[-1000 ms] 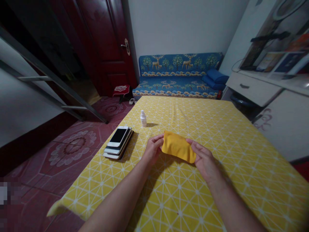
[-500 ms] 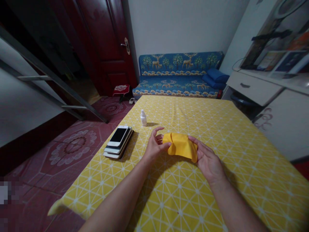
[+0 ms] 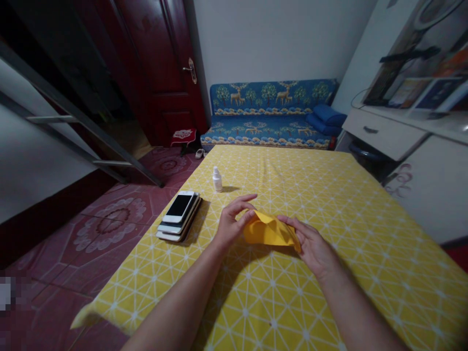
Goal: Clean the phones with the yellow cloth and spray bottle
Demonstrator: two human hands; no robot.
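A yellow cloth (image 3: 269,231) is held between my two hands, a little above the table. My left hand (image 3: 234,219) pinches its left end between thumb and fingers, with the index finger stretched out past it. At the opposite end, my right hand (image 3: 310,246) grips the cloth, thumb and fingers closed over its edge. The cloth sags and folds in the middle. Left of my left hand lies a stack of several phones (image 3: 179,214), the top one white with a dark screen. A small white spray bottle (image 3: 217,180) stands upright beyond them.
The table (image 3: 278,297) wears a yellow cloth with white lines. Behind it is a blue patterned sofa (image 3: 263,124) with folded blue cushions (image 3: 325,119). A white cabinet (image 3: 387,136) is at right; a metal ladder (image 3: 84,122) and red door (image 3: 157,63) are at left.
The yellow cloth has tipped and folded over, its upper edge now lower. Both my hands have shifted slightly, the left one rolling over the cloth's end. Phones and bottle stay put.
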